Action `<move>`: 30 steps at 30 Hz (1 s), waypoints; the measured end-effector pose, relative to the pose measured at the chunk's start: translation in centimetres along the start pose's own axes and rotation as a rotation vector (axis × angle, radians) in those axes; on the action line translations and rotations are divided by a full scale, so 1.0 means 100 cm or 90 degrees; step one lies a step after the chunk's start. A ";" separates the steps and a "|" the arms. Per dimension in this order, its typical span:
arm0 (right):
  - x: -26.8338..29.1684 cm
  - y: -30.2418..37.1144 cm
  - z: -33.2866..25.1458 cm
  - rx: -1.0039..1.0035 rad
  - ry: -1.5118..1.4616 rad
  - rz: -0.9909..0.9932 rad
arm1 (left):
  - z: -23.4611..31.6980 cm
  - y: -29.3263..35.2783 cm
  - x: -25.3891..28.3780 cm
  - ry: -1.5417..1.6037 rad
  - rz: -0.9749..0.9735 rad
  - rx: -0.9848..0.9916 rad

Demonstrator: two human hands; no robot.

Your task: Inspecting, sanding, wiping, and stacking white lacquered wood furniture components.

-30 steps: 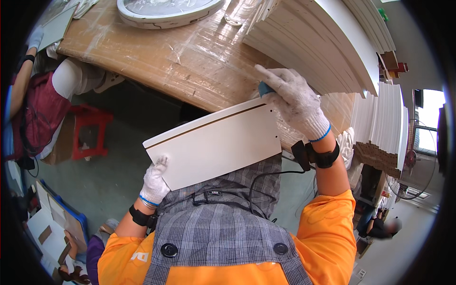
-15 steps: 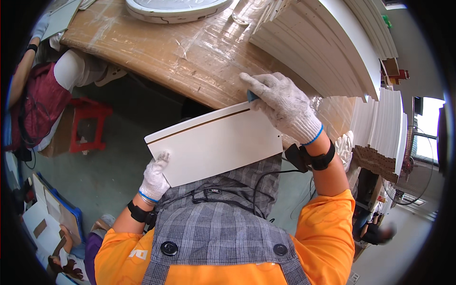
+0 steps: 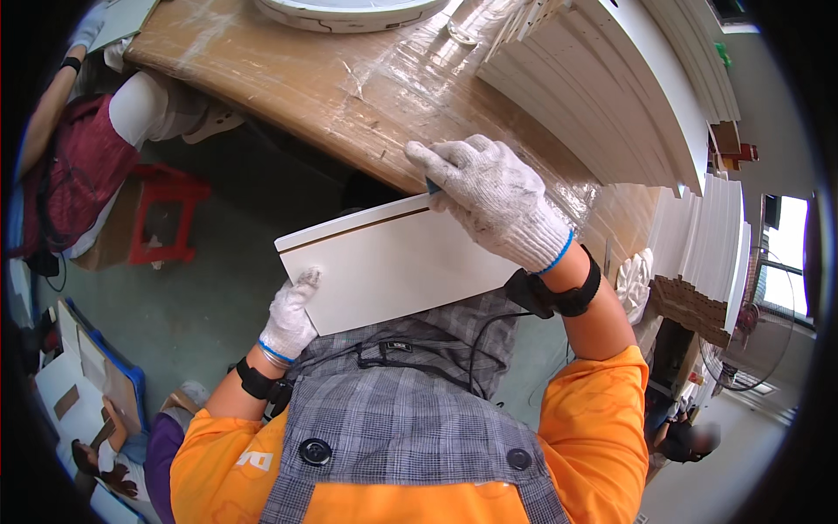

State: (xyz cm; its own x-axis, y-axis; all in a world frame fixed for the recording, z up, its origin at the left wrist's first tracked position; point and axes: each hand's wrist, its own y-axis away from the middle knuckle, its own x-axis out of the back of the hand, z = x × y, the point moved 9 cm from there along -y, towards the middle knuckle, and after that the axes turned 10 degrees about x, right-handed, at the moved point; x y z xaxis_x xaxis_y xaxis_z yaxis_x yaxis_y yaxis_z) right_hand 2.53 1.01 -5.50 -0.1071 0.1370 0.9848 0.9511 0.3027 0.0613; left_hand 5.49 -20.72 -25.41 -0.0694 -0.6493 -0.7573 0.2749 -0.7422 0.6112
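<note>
Head view showed a white flat panel (image 3: 393, 266) held in the air in front of the person's chest, just below the edge of the bench (image 3: 288, 96) and apart from it. The left hand (image 3: 288, 319), in a knit glove, gripped the panel's lower left edge, its fingers (image 3: 305, 281) curled onto the face. The gloved right hand (image 3: 502, 205) lay over the panel's upper right corner, its fingers closed on a small blue object (image 3: 431, 185) pressed against the top edge; what that object was could not be told. A thin brown line ran along the panel just under that upper edge. Judging by the hand's place at the right end, the pass along the edge seemed either barely begun or nearly finished, and the rest of the edge showed no clear mark of work. Stacks of curved white mouldings (image 3: 611, 96) sat on the bench beyond, and a round white piece (image 3: 349, 13) lay at its far side.
</note>
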 end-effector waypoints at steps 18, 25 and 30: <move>0.005 0.023 0.025 -0.047 0.152 -0.010 | -0.002 0.000 0.007 0.010 0.003 -0.010; 0.030 0.074 0.066 -0.164 0.081 0.163 | 0.001 0.003 0.000 0.022 -0.001 0.009; 0.028 0.070 0.073 -0.258 0.048 0.113 | 0.000 0.003 0.007 -0.023 0.021 -0.010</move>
State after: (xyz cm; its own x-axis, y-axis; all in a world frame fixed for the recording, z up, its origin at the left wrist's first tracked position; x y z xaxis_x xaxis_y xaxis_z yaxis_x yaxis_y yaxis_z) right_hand 6.76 10.39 -3.52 0.0750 0.0798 0.9940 0.9911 -0.1158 -0.0655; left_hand 5.51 -21.42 -25.71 -0.0945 -0.6790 -0.7281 0.2927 -0.7180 0.6315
